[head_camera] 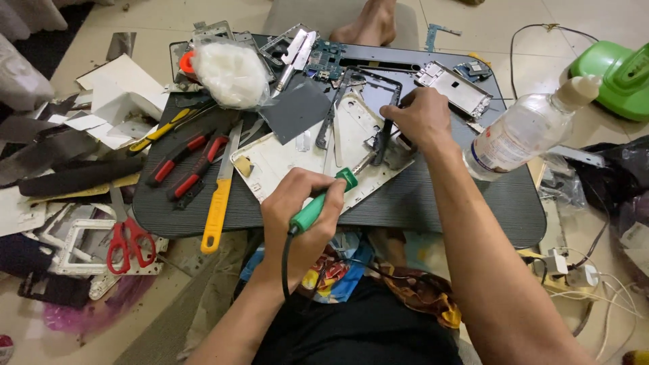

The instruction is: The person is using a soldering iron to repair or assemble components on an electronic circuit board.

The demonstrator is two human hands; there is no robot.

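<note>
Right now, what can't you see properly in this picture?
All in the head view:
- Tip of the green soldering iron: hidden behind the small part under the right hand.
- What the right hand pinches: covered by its fingers.
- Left hand grip: palm side faces away.
- Green device: cut off by the right edge.
- Circuit board: parts too small to tell.

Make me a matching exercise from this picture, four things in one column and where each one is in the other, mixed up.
Things:
1. soldering iron
2. scissors
3. plastic bottle
4. bag of white stuff

Places:
A. far left part of the dark board
B. in the left hand
C. right edge of the board, lying down
D. on the floor, left of the board

Pairs: 1-B, 2-D, 3-C, 4-A
</note>
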